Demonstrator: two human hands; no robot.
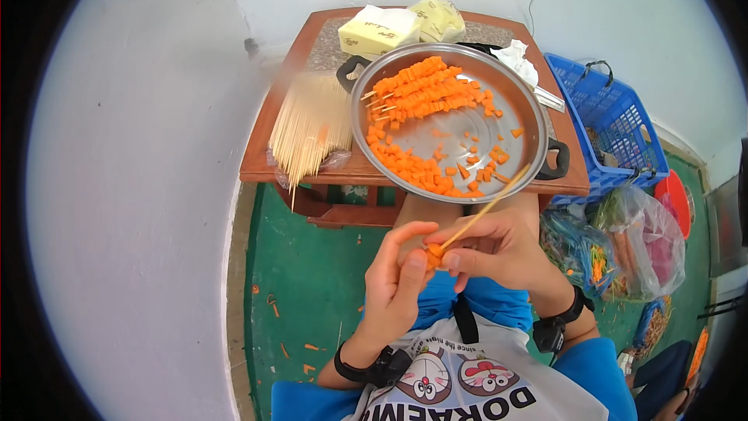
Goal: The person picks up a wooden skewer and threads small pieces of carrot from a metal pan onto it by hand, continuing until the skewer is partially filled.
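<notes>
A thin wooden skewer (485,210) slants up and to the right over the pan's near rim, with orange carrot pieces (434,254) at its lower end. My left hand (396,277) is closed on those carrot pieces. Beside it, my right hand (499,249) pinches the skewer close to the pieces. Just beyond both hands, a round metal pan (452,134) with black handles holds loose carrot cubes (413,168) along its near and left side. Several filled carrot skewers (428,93) lie stacked in its upper left part.
Left of the pan, a heap of bare skewers (312,121) lies on the wooden table (261,140). Behind stand a tissue pack (379,31) and crumpled tissue (516,61). At the right are a blue basket (608,117) and plastic bags (643,242). Carrot scraps lie on the green floor (304,288).
</notes>
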